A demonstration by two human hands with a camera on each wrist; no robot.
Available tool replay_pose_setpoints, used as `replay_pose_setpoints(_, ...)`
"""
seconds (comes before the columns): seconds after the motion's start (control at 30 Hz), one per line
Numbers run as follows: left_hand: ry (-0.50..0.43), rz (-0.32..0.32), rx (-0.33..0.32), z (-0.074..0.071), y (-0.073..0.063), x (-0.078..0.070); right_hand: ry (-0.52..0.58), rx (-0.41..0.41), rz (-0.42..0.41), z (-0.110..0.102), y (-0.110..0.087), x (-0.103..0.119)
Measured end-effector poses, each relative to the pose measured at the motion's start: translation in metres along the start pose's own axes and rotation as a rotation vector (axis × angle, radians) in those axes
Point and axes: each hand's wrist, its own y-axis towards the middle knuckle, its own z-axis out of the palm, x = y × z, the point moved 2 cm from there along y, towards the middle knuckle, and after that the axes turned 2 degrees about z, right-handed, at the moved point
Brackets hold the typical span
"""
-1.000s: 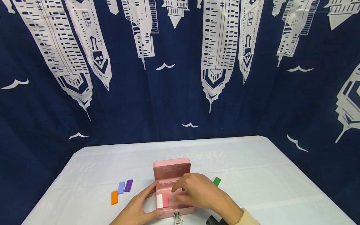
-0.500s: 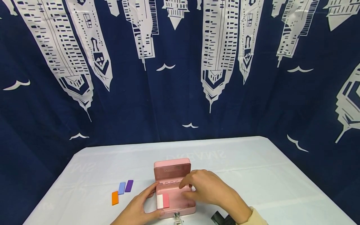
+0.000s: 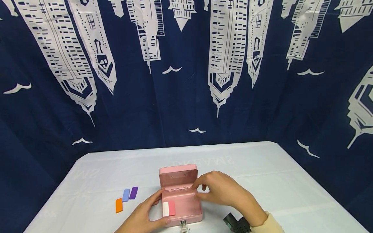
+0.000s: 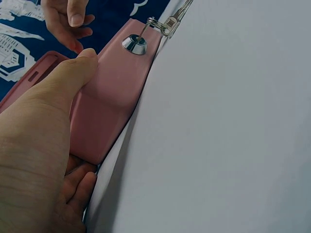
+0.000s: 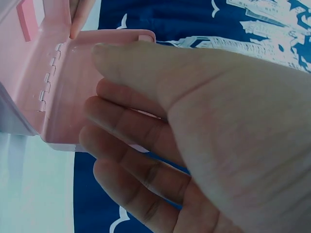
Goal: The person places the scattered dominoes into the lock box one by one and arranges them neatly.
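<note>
A pink metal cash box (image 3: 186,212) stands with its lid (image 3: 178,177) raised. Along its left side my left hand (image 3: 142,213) grips it, thumb at the front corner; the left wrist view shows this thumb (image 4: 73,73) on the box wall. A white block (image 3: 165,209) and a pink block (image 3: 172,208) lie side by side in the box's left part. My right hand (image 3: 224,191) hovers by the box's right rim, fingers loosely bent. Nothing shows between these fingers (image 5: 131,126) in the right wrist view. A key (image 3: 184,227) hangs from the front lock (image 4: 134,44).
Left of the box, an orange block (image 3: 119,205), a light blue block (image 3: 126,195) and a purple block (image 3: 133,193) lie on the white-covered table (image 3: 262,168). A dark device (image 3: 237,223) sits by my right wrist. A navy patterned cloth (image 3: 180,97) hangs behind.
My right hand has moved right, from over the inside of the box to its right rim. The green block seen earlier beyond that hand no longer shows. My left hand stays put.
</note>
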Motion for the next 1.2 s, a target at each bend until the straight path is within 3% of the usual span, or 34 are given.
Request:
replay_pose_setpoints(0.23, -0.012, 0.010, 0.000, -0.002, -0.001, -0.003, 0.003, -0.002, 0.075, -0.004, -0.001, -0.018)
replay_pose_setpoints(0.67, 0.009, 0.027, -0.007, -0.002, -0.002, -0.002, -0.008, 0.038, 0.306, -0.009, -0.007, -0.046)
replay_pose_setpoints(1.2, 0.023, 0.034, -0.011, -0.002, -0.003, -0.002, -0.009, 0.122, 0.459, -0.005, -0.010, -0.067)
